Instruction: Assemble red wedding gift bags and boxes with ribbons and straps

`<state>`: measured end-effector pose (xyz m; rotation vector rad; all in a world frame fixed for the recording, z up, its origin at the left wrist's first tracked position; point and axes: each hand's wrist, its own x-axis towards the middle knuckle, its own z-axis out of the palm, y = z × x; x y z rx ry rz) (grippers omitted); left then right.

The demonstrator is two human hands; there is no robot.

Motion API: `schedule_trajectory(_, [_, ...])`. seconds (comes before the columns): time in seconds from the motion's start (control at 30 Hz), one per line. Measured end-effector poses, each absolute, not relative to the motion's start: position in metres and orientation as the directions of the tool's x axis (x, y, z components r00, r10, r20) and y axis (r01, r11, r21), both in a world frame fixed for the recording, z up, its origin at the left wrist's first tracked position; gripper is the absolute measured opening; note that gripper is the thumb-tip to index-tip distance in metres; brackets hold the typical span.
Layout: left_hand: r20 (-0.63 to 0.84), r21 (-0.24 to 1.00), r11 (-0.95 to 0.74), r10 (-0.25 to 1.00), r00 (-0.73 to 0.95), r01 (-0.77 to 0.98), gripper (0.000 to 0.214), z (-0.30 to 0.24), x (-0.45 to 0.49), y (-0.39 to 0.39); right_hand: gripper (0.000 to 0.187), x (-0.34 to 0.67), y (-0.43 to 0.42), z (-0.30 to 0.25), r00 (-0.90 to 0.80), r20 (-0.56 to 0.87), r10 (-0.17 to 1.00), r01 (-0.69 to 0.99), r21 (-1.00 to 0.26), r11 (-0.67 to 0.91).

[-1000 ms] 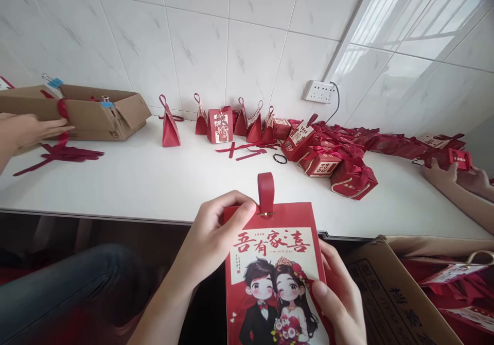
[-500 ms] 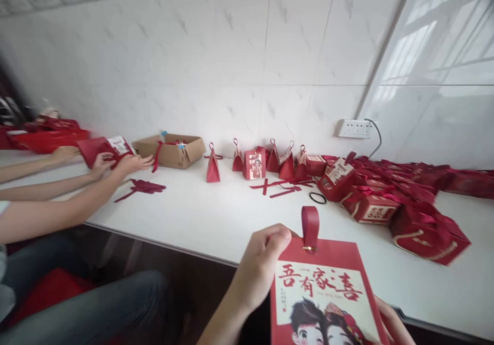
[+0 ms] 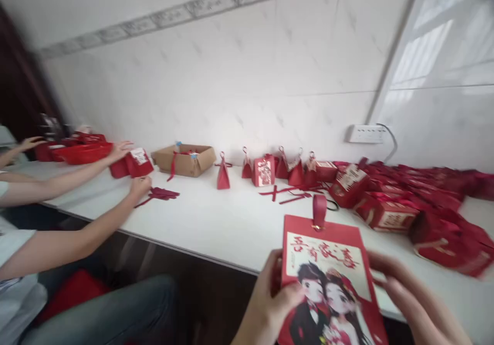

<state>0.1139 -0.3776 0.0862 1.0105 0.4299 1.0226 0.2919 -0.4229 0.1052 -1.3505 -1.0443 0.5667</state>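
Observation:
A red gift box [image 3: 328, 278] is upright in front of me, its pale front panel printed with red characters and a cartoon bridal couple. A dark red strap loop [image 3: 319, 211] rises from its top edge. My left hand [image 3: 272, 301] grips the left side, thumb pressed on the front and fingers behind. My right hand [image 3: 412, 293] is at the right edge, its fingers stretched out and apart; whether they touch the box is unclear. The box's bottom is cut off by the frame.
On the white table [image 3: 224, 221] stand several small red pyramid boxes [image 3: 223, 175], loose ribbons [image 3: 293, 195], a black ring [image 3: 332, 205] and a pile of red boxes [image 3: 393, 213]. To the left are a cardboard box [image 3: 185, 162], a red basket [image 3: 87, 152] and other people's arms [image 3: 96, 231].
My left hand has moved down the box's left side from its top corner. My right hand has come away outward. At left, a co-worker's hand has dropped toward the ribbons.

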Motion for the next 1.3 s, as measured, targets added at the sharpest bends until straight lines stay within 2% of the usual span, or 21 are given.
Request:
schedule_trajectory(0.1, [0.074,0.899,0.161,0.861,0.503,-0.408,0.039,0.096,0.115,-0.384,0.040,0.304,-0.409,0.150,0.441,0.364,0.821,0.406,-0.896,0.179])
schedule_trajectory(0.23, [0.037,0.924,0.197,0.806,0.591,-0.327,0.039,0.105,0.124,-0.391,0.030,0.311,-0.399,0.186,0.209,0.335,0.918,0.533,-0.826,0.180])
schedule_trajectory(0.5, [-0.015,0.929,0.262,0.735,0.677,-0.263,0.053,0.113,0.126,-0.412,0.035,0.310,-0.420,0.206,0.218,0.322,0.921,0.534,-0.829,0.164])
schedule_trajectory(0.8, [-0.050,0.935,0.250,0.795,0.605,-0.251,0.070,0.118,0.114,-0.429,0.035,0.292,-0.433,0.219,0.229,0.343,0.911,0.477,-0.855,0.202])
schedule_trajectory(0.9, [-0.064,0.928,0.267,0.803,0.593,-0.260,0.069,0.117,0.113,-0.431,0.035,0.290,-0.434,0.220,0.211,0.340,0.916,0.472,-0.856,0.209])
schedule_trajectory(1.07, [0.010,0.939,0.209,0.778,0.629,-0.274,0.061,0.112,0.112,-0.428,0.034,0.294,-0.433,0.216,0.241,0.330,0.913,0.479,-0.859,0.184])
schedule_trajectory(1.3, [0.004,0.947,0.193,0.792,0.610,-0.257,0.064,0.112,0.112,-0.427,0.034,0.299,-0.435,0.216,0.233,0.332,0.914,0.471,-0.861,0.193])
